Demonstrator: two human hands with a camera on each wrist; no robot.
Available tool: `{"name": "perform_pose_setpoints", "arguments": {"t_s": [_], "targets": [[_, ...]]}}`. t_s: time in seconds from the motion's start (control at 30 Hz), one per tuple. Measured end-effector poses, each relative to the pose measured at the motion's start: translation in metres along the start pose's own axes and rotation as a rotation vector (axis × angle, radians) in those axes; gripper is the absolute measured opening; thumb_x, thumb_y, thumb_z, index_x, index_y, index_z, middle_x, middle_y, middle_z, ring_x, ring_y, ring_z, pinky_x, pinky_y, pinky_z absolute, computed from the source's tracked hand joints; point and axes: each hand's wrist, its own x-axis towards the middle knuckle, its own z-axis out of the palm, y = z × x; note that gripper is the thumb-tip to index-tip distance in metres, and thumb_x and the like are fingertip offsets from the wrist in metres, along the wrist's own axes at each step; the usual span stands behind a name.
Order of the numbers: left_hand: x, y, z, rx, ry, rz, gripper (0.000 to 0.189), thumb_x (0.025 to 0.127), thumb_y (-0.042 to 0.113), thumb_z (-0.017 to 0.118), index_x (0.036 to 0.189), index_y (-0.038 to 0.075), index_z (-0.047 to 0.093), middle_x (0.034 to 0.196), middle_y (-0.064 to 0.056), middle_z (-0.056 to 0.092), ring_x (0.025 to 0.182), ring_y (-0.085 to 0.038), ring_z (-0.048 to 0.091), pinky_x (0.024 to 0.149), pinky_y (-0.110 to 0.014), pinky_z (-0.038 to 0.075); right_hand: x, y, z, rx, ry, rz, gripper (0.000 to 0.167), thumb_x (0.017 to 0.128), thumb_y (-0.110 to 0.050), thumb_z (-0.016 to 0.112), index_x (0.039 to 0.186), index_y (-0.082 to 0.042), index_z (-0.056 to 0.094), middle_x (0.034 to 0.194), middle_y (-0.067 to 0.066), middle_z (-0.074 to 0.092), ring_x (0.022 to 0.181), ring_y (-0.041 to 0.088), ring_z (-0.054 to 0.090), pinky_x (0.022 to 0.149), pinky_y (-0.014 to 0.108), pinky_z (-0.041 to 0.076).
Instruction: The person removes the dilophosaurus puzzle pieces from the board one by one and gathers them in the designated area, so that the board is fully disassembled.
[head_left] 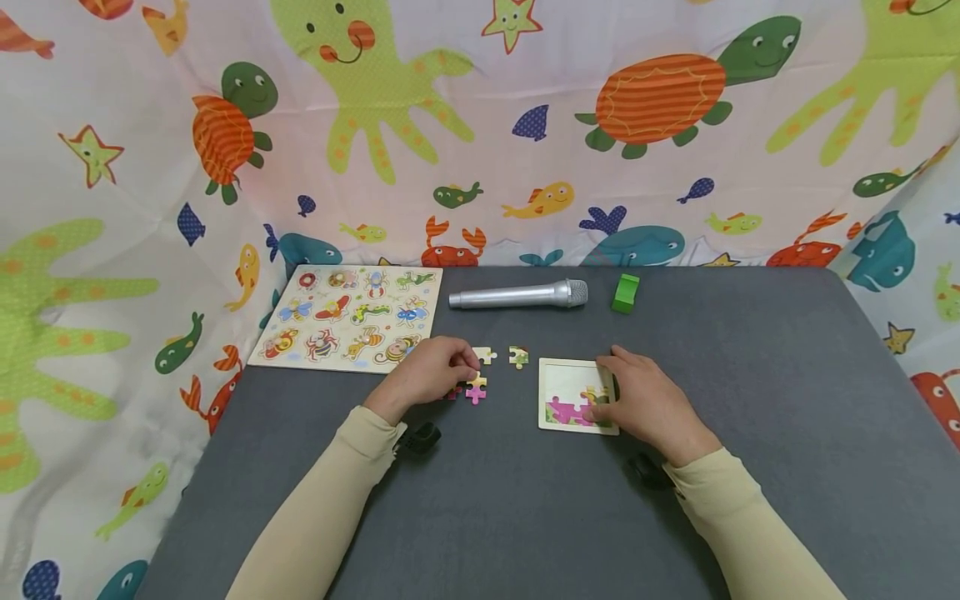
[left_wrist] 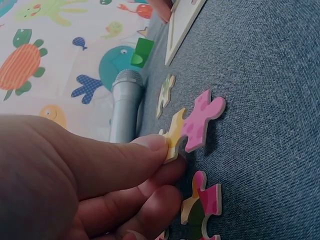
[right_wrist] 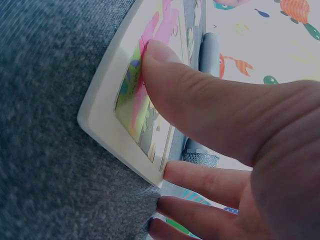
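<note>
My left hand [head_left: 437,371] pinches a yellow-and-pink jigsaw piece [left_wrist: 196,127] between thumb and fingers, just above the table. Below it in the left wrist view lies another piece [left_wrist: 201,205] with pink and dark green parts. Two pale-edged pieces, one of them this piece [head_left: 519,357], lie beyond the hand. My right hand [head_left: 655,404] holds the square puzzle tray [head_left: 542,393] at its right side. The right thumb presses on the pink and green pieces [right_wrist: 131,82] set inside, while the fingers touch the outer edge. Part of the picture is hidden under the thumb.
A wooden board with insect pictures [head_left: 337,312] lies at the back left. Along the back are a silver microphone [head_left: 517,296] and a green block [head_left: 626,293]. A printed cloth [head_left: 465,133] hangs behind the grey table [head_left: 525,517].
</note>
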Motion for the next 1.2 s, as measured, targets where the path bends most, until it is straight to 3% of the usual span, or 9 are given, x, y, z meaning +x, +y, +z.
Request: {"name": "perform_pose_setpoints", "arguments": {"t_s": [0.7, 1.2], "targets": [[0.001, 0.002, -0.001, 0.026, 0.011, -0.046, 0.005, 0.104, 0.022, 0.074, 0.104, 0.017, 0.076, 0.092, -0.001, 0.073, 0.075, -0.016, 0.064, 0.068, -0.031, 0.052, 0.0, 0.0, -0.001, -0.012, -0.023, 0.001, 0.083, 0.089, -0.039, 0.088, 0.155, -0.001, 0.055, 0.168, 0.033, 0.037, 0.152, 0.058, 0.037, 0.116, 0.074, 0.041], [0.002, 0.011, 0.003, 0.051, 0.047, -0.007, 0.007, 0.104, 0.025, 0.075, 0.104, 0.019, 0.077, 0.09, 0.0, 0.074, 0.073, -0.015, 0.064, 0.068, -0.032, 0.052, 0.001, 0.007, -0.003, -0.007, -0.024, -0.021, 0.087, 0.088, -0.047, 0.088, 0.156, -0.003, 0.055, 0.169, 0.032, 0.038, 0.153, 0.057, 0.037, 0.116, 0.074, 0.04]]}}
